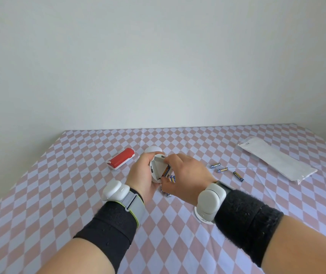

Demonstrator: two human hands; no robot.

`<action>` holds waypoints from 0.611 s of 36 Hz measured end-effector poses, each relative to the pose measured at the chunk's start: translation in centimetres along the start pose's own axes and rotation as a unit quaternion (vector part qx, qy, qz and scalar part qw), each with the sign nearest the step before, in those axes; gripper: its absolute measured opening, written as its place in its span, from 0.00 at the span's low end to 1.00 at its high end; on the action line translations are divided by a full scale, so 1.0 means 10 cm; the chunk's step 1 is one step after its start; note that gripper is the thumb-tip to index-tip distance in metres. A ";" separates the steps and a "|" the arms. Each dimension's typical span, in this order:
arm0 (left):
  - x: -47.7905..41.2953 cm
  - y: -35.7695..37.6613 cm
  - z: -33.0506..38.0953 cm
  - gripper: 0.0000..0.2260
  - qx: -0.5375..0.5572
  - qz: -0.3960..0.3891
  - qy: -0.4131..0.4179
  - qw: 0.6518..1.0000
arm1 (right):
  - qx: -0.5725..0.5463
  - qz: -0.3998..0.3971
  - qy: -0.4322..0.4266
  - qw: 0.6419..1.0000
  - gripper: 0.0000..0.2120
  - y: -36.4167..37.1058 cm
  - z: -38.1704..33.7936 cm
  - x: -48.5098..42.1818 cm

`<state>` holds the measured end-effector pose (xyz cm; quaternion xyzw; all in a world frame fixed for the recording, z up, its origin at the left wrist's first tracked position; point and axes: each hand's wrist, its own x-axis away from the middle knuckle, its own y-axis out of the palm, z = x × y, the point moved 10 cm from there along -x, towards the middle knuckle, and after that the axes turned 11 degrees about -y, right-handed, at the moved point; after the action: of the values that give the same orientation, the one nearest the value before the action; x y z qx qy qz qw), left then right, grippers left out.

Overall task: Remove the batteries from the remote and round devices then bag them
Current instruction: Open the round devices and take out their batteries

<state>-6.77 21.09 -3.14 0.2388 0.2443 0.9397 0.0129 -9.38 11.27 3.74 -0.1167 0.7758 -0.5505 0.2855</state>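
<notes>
Head view, looking down past both forearms: my left hand [140, 176] cups the round device [156, 168] from behind. Its fingers wrap round the rim, and it tips the opened back toward my right hand [186, 175]. That right hand is the working one and already at the device, forefinger curled over the top edge of the compartment and thumb at the bottom edge. Between them they pinch the seated battery [166, 171].

That battery's long axis slants from the upper right of the compartment down toward my left palm, roughly along the line from forefinger to thumb. So I judge the pull has to go outward toward my right wrist, levering one end up first, not along its length. I cannot tell how many cells remain inside.

Just below the device, under my right hand, a few freed batteries [172, 178] lie on the table [59, 194]. Three loose batteries [222, 169] lie to the right of the device, apart from each other. Much farther right of the device, and a little beyond it, lies the clear bag [276, 162], flat and untouched, so bagging has yet to begin.

Left of the device sits the red remote [121, 161], and just behind the device a second round device [153, 150] rests on the table. Nearer to me than the device, half hidden under my right wrist, is a white round cover [199, 216].
</notes>
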 end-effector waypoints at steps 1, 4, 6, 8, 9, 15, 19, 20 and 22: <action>0.01 0.00 0.00 0.07 -0.001 0.004 0.000 1.000 | 0.001 -0.002 0.000 1.000 0.24 0.00 -0.01 0.00; 0.02 -0.02 -0.01 0.07 -0.009 0.012 -0.003 1.000 | -0.002 -0.008 0.001 1.000 0.23 0.00 -0.02 0.02; 0.04 -0.02 -0.01 0.07 -0.008 0.016 -0.006 1.000 | -0.011 -0.011 0.002 1.000 0.23 0.00 -0.02 0.04; 0.04 -0.02 -0.01 0.07 -0.003 0.020 -0.007 1.000 | -0.020 -0.012 0.001 1.000 0.21 -0.01 -0.02 0.06; 0.05 -0.03 -0.01 0.08 0.001 0.024 -0.006 1.000 | -0.025 -0.012 0.003 1.000 0.20 0.00 -0.01 0.06; 0.07 -0.06 -0.01 0.11 0.025 0.033 -0.004 0.999 | -0.020 0.034 -0.028 0.999 0.16 -0.04 -0.03 0.10; 0.05 -0.04 -0.01 0.12 0.030 0.024 -0.007 0.999 | -0.012 0.100 -0.060 0.993 0.14 -0.08 -0.10 0.15; 0.04 -0.03 -0.01 0.12 0.027 0.019 -0.008 0.999 | -0.011 0.113 -0.065 0.991 0.14 -0.08 -0.11 0.16; 0.04 -0.02 0.00 0.12 0.024 0.014 -0.010 1.000 | -0.012 0.127 -0.076 0.989 0.12 -0.08 -0.12 0.18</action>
<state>-7.14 21.30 -3.03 0.2517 0.2628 0.9314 -0.0036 -11.62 11.03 4.20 -0.0625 0.7667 -0.4903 0.4098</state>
